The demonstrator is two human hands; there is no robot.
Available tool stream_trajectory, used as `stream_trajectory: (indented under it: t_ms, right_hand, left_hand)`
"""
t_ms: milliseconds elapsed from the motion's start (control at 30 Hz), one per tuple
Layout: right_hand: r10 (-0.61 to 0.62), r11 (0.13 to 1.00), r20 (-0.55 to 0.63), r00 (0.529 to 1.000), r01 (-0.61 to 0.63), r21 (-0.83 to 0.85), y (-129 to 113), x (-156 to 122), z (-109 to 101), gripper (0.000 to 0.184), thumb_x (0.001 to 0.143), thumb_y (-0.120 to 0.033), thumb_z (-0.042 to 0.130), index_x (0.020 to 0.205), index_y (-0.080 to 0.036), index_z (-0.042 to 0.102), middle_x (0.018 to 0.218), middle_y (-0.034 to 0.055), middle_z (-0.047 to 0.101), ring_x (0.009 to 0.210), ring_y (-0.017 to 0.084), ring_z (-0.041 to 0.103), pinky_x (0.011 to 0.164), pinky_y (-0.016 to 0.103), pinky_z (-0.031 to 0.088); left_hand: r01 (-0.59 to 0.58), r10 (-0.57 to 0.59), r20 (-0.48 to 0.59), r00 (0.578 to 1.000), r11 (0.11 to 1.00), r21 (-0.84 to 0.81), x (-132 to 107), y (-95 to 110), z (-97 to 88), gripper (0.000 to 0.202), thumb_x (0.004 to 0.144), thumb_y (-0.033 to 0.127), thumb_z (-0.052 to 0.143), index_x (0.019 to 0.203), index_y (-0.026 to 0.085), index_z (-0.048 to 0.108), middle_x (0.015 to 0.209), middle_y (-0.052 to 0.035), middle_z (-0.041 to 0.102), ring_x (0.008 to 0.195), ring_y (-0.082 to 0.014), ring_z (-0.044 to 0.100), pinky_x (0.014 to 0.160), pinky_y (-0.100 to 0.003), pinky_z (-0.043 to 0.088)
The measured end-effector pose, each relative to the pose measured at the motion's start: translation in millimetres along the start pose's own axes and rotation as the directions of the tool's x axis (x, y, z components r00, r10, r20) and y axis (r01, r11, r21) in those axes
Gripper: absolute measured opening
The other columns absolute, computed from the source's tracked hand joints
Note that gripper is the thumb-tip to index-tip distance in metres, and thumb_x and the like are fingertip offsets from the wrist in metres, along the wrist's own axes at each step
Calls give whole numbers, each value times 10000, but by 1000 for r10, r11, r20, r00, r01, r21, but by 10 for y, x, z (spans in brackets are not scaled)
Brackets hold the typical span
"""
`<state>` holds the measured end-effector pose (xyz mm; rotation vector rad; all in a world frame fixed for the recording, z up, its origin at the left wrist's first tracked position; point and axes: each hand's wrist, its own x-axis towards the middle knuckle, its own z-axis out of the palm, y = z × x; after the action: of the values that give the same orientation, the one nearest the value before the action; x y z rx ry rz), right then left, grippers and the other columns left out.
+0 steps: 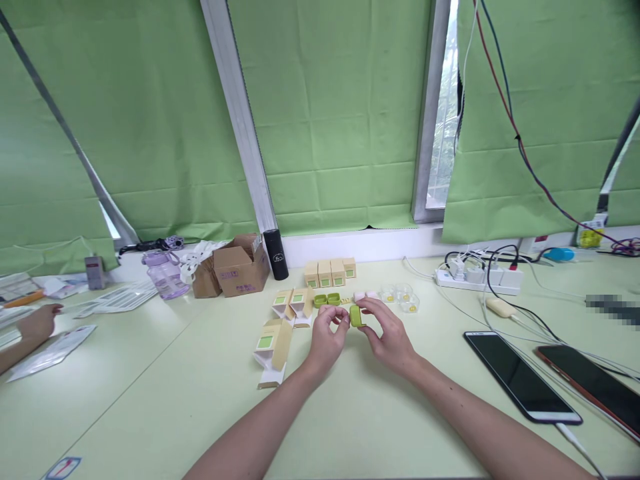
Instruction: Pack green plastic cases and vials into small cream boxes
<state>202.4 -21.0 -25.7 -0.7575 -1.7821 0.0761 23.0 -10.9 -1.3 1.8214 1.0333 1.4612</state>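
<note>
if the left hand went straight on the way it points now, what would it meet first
Most likely the small olive-green rounded case in the right hand: it sits just beyond the fingers of the left hand, though whether they touch is hard to tell.

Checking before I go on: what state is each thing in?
Green case, held in right hand; open or shut unclear
Three near cartons, end flaps open
Back cartons, standing
Cardboard box, flaps open
Black tumbler, upright
Purple bottle, standing
White-edged phone, screen dark, cable plugged in
Green blinds, lowered
</note>
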Motion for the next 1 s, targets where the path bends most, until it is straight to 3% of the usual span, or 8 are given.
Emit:
stream_trajectory:
  t_ms: [1000]
  right_hand:
    - [19,1000,-7,1000,-18,20,-23,17,-20,499,951,-121,583,1419,-288,551,1326,111,675,1258,300,647,964,505,645]
  left_hand:
    - [8,-8,-9,1000,1000,2,-8,-3,-5,163,909,310,647,795,195,666,863,-55,645,890,-210,611,811,-333,493]
